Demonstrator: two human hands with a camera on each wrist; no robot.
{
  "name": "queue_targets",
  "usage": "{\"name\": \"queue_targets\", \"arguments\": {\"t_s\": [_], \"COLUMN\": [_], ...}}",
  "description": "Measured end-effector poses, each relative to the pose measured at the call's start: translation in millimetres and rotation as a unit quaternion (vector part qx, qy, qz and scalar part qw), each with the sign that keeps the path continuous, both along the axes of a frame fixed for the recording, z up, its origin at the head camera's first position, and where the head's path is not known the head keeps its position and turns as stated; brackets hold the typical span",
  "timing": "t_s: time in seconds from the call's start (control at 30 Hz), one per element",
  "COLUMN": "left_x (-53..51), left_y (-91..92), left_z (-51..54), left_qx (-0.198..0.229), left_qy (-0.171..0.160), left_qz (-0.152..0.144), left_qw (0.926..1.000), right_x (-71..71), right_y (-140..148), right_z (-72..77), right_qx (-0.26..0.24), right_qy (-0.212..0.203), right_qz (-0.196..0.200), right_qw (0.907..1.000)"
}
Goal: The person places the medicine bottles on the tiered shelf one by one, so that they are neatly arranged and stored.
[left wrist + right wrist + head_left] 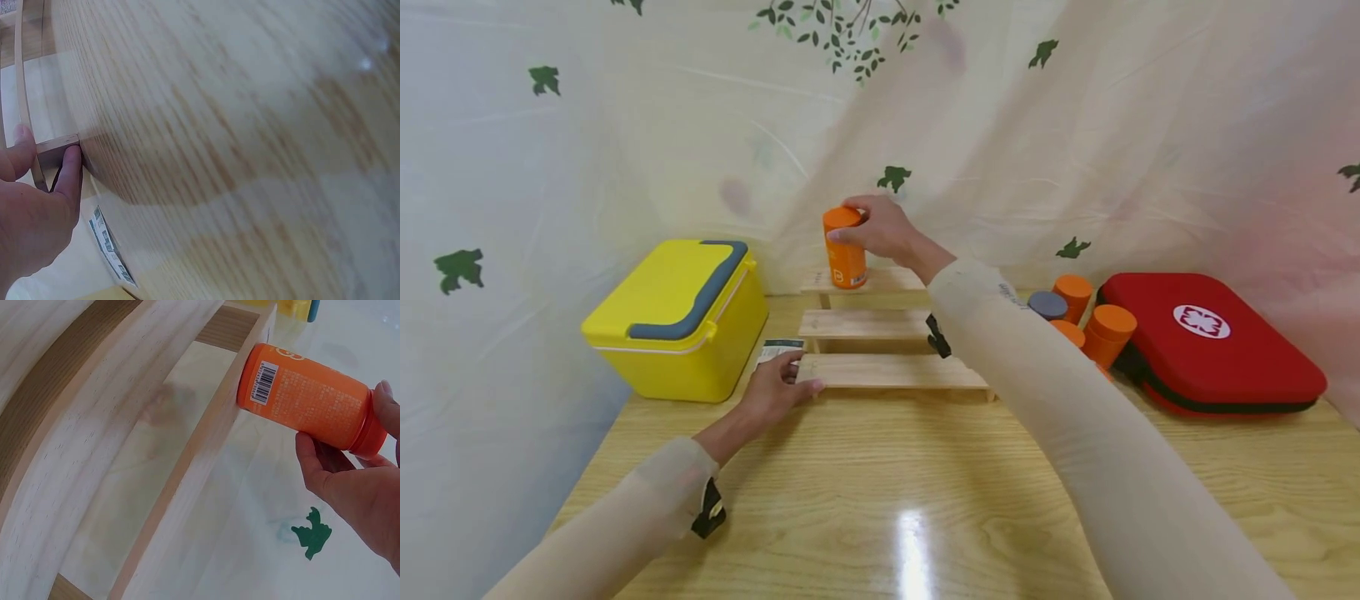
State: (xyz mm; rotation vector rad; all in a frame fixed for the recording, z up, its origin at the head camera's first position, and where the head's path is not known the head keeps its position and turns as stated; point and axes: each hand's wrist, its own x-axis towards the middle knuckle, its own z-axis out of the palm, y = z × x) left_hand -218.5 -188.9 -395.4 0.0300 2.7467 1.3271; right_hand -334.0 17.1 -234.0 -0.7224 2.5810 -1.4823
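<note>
My right hand [891,232] grips an orange bottle [847,260] around its lid, at the left end of the top step of a three-step wooden rack [895,372]. In the right wrist view the base of the upright bottle, with a barcode label [264,382] near it, meets the top board. Down at the rack's lower left corner, my left hand [769,390] pinches the end of the bottom step. The left wrist view has its thumb on the board and a finger against the end piece [57,145].
A yellow cooler box [670,317] with a grey handle stands left of the rack. To the right are several orange-lidded bottles [1109,332], a grey-lidded one [1048,305] and a red first-aid case [1210,342]. A printed card [781,347] lies behind my left hand.
</note>
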Motion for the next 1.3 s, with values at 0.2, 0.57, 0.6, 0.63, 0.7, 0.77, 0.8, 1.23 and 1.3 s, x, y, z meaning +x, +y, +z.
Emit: {"name": "queue_targets", "arguments": {"t_s": [0.2,0.57,0.6,0.63,0.7,0.77,0.8,1.23,1.3], "left_x": [0.3,1.1,1.2,1.4,1.8,1.9,2.1,1.2,1.2], "left_y": [0.8,2.1,2.1,2.2,2.2,2.1,2.0,3.1,3.0], "left_z": [0.2,0.3,0.5,0.6,0.8,0.9,1.0,1.9,1.3], "left_qx": [0.002,0.001,0.0,0.0,0.001,0.002,0.002,0.001,0.004], "left_qy": [-0.004,0.0,0.001,0.001,0.0,-0.002,-0.002,-0.004,-0.001], "left_qz": [0.002,-0.001,0.0,0.0,0.001,0.003,0.002,-0.008,-0.009], "left_qw": [1.0,1.0,1.0,1.0,1.0,1.0,1.0,1.0,0.9999], "right_x": [-0.4,0.0,0.1,0.8,3.8,9.5,13.5,87.4,94.9], "right_y": [-1,26,31,37,50,65,73,188,201], "right_z": [-1.1,12.8,14.7,16.7,20.2,22.2,22.7,8.5,5.9], "right_qx": [0.018,0.066,0.072,0.075,0.079,0.089,0.093,0.127,0.131], "right_qy": [0.009,-0.003,-0.001,0.001,0.004,0.008,0.01,0.028,0.019], "right_qz": [0.002,-0.02,-0.02,-0.02,-0.019,-0.015,-0.013,-0.039,-0.051], "right_qw": [0.9998,0.9976,0.9972,0.997,0.9967,0.9959,0.9955,0.9907,0.9899]}}
